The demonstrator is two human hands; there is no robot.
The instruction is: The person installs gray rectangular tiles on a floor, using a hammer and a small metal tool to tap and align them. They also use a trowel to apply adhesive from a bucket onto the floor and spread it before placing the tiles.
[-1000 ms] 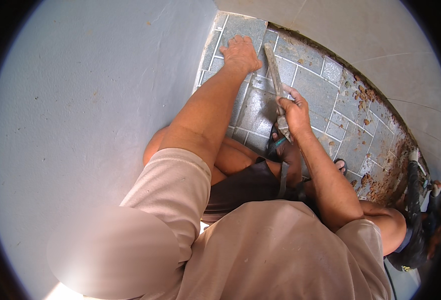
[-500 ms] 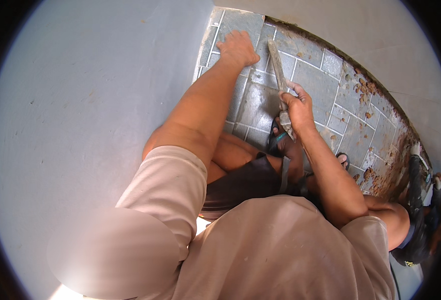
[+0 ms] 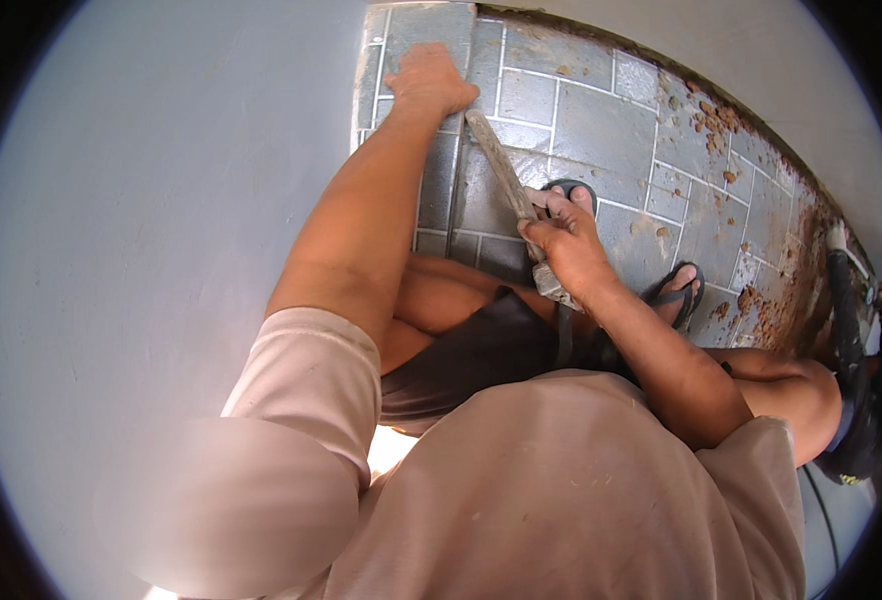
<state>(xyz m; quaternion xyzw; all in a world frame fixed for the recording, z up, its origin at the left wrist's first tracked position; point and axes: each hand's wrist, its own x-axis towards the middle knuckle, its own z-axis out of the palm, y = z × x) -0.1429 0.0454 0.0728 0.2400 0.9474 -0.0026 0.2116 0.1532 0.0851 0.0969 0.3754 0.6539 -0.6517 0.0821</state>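
Note:
My left hand (image 3: 431, 78) lies with its fingers stretched flat on a grey floor tile (image 3: 429, 22) beside the wall, its thumb at the tile's right edge. In my right hand (image 3: 568, 250) is what looks like a hammer (image 3: 501, 163) with a worn, dusty wooden handle. I grip it close to its grey head (image 3: 553, 285), which sits low by my wrist. The handle points forward and left, and its free end is just below my left hand, apart from it. Tiles with pale joints lie beneath the handle.
A plain grey-blue wall (image 3: 161, 200) rises on the left. Brown clumps of dirt (image 3: 721, 125) are scattered over the right tiles, along a dark gap by the far wall. Sandalled feet (image 3: 676, 290) rest on the floor. Another person's dark sleeve (image 3: 845, 300) shows at the far right.
The view has shifted, so the floor and my hands appear farther left. The hammer's handle end has come down and closer to my left hand. My left hand stays flat on the tile.

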